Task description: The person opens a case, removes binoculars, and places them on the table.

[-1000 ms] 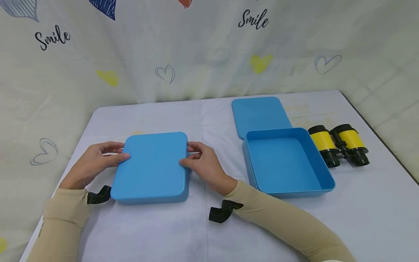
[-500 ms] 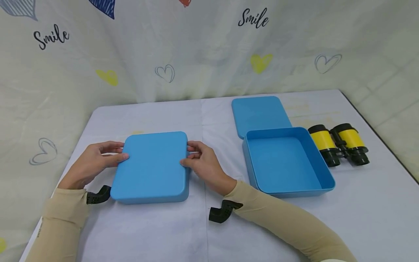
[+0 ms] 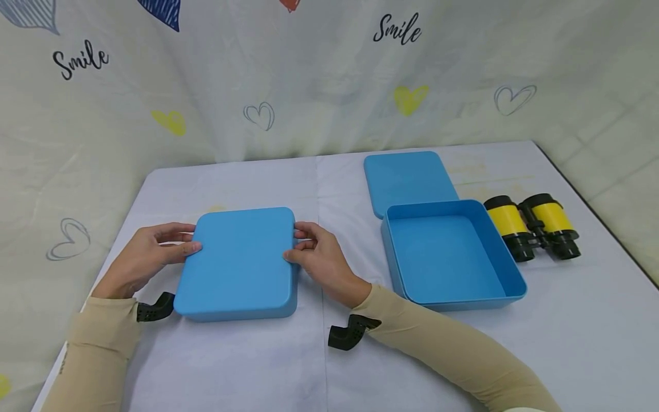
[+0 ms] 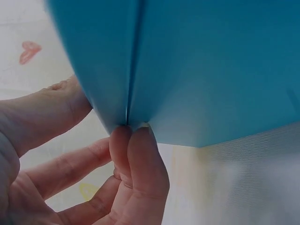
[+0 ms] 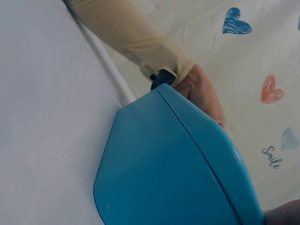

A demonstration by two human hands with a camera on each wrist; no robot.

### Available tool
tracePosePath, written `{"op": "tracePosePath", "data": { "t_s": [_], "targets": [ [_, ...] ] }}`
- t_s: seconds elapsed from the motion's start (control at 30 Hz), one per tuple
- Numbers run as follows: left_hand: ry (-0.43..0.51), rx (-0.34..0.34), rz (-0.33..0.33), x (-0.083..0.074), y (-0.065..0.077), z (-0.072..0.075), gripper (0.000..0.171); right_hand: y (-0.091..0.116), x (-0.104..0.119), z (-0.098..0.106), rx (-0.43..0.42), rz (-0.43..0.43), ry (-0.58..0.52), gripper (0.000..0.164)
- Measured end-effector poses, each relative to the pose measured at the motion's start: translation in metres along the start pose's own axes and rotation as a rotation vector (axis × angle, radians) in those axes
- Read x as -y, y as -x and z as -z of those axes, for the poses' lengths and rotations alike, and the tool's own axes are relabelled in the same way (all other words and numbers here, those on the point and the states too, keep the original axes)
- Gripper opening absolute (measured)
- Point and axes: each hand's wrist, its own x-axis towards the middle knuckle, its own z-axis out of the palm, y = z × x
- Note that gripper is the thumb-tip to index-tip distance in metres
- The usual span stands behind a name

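"Virtually nothing has moved since the earlier frame. What is held?"

"Your left hand (image 3: pixel 144 257) and right hand (image 3: pixel 329 263) pinch opposite sides of the closed blue, rounded-rectangular, plastic-looking box (image 3: pixel 239 263), on the table's left (image 3: pixel 247 360)."

"Technique?"

"Your left fingertips (image 4: pixel 144 143) meet the seam (image 4: pixel 130 84); equal pressure should keep the lid (image 5: pixel 213 140) level."

A white table (image 3: pixel 257 366) bears a closed box (image 3: pixel 239 263), open box (image 3: pixel 453 252), lid (image 3: pixel 411 180) and binoculars (image 3: pixel 536 227).

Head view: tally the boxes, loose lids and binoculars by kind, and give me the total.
Boxes: 2 (closed blue box, open blue box)
Loose lids: 1 (blue lid)
Binoculars: 1 (yellow-and-black pair)
Total: 4
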Motion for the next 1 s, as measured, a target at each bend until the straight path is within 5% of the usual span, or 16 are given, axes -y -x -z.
{"op": "tracePosePath", "data": {
  "t_s": [1.0],
  "targets": [
    [0.000,-0.014,0.005,-0.0001,0.0004,-0.0013,0.075,-0.0007,-0.0070,0.0020,0.026,0.031,-0.080,0.063]
  ]
}}
